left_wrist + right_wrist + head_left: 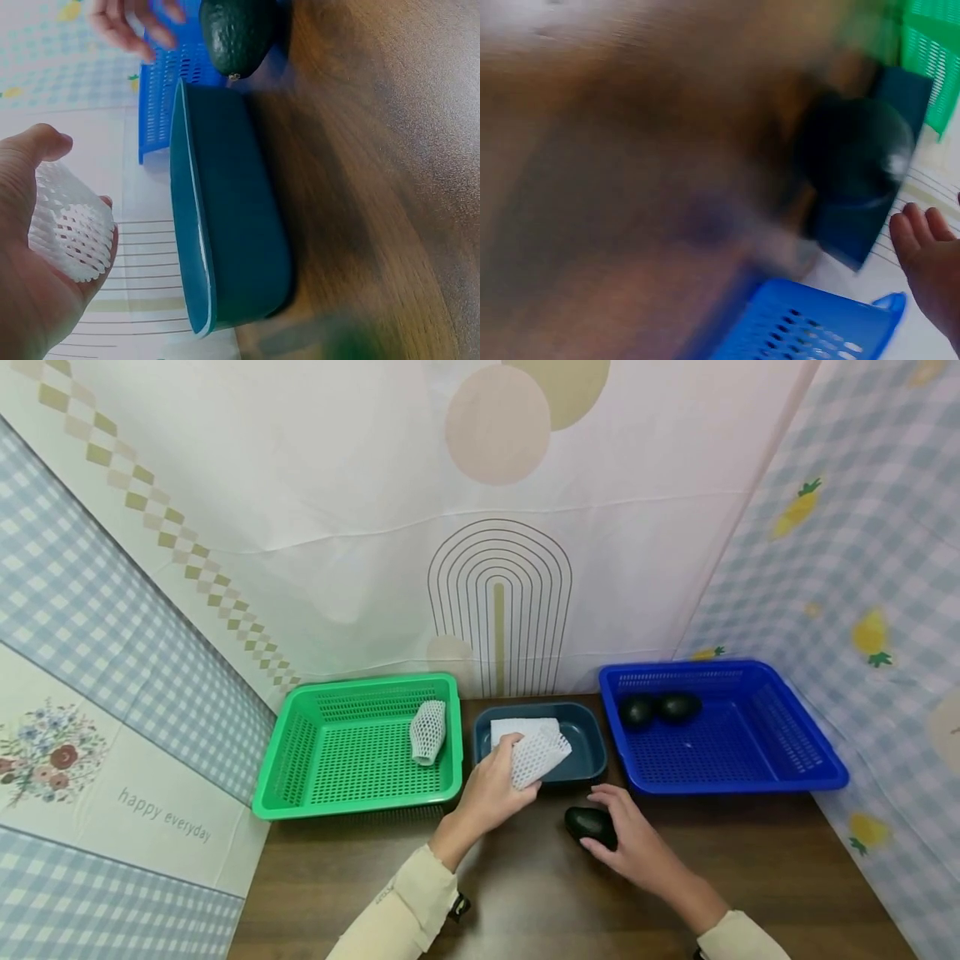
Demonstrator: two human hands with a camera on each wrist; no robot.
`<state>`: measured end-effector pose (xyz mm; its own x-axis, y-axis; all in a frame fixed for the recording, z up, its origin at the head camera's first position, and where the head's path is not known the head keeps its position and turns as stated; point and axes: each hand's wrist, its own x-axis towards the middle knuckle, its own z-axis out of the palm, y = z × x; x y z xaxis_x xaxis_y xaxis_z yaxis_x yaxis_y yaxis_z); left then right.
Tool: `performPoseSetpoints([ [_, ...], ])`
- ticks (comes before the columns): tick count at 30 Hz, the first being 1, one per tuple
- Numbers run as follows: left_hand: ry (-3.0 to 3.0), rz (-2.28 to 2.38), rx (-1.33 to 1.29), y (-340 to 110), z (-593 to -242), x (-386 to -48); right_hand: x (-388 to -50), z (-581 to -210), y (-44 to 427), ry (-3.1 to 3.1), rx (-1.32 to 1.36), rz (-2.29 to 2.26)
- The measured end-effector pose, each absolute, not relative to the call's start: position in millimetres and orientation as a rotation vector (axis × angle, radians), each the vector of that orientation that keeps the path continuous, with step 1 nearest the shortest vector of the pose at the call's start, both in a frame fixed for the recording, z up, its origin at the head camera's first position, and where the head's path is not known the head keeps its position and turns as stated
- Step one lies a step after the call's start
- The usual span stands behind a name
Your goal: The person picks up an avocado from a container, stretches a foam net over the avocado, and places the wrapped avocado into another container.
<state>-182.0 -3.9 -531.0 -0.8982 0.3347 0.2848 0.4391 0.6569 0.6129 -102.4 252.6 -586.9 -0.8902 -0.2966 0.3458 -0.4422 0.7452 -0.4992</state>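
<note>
L hand is part-closed: thumb one side, fingers the other, gripping a white foam net sleeve. Sleeve's mesh end sticks out past the fingers, up and to the R in the head view; L wrist cam shows it cupped btwn thumb and fingers, against the palm.

R hand is well open, fingers spread w/ a slight bend, at the dark green avocado. Avocado is on the wood table, just L of the R palm, btwn the two hands but nearer the R. Both wrist cams show a gap btwn the R fingers and the fruit, so no grip there; can't tell if the thumb touches. R wrist cam is badly blurred around the table.

Just beyond L hand: teal tray, w/ more white foam netting in it, partly hidden by the held sleeve. L of L hand: green basket, w/ one bulging white net piece along its R side; contents n/c thru the mesh. Beyond R hand and to its R: blue basket, w/ two more avocados side by side at its far L corner.

Beige cuffs behind both hands; black band by the L cuff. Printed cloth hangs beyond the baskets.
</note>
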Motion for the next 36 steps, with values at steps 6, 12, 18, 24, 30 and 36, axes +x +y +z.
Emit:
performPoseSetpoints([
  [6, -2.708, -1.086, -0.644, -6, -528, -183, -101, -609, 258, -2.828, 0.522, 0.905],
  [12, -2.706, -1.120, -0.645, -7, -526, -184, -101, -622, 263, -2.910, 0.456, 0.876],
  [18, -2.694, -1.136, -0.653, -8, -527, -185, -103, -628, 267, -2.988, 0.368, 0.919],
  [24, -2.695, -1.154, -0.649, -10, -530, -184, -103, -624, 267, -2.925, 0.426, 0.964],
  [30, -2.701, -1.148, -0.652, -10, -532, -183, -105, -603, 266, -2.781, 0.470, 0.981],
  [36, -2.703, -1.142, -0.671, -10, -530, -182, -112, -572, 269, -2.689, 0.500, 0.946],
])
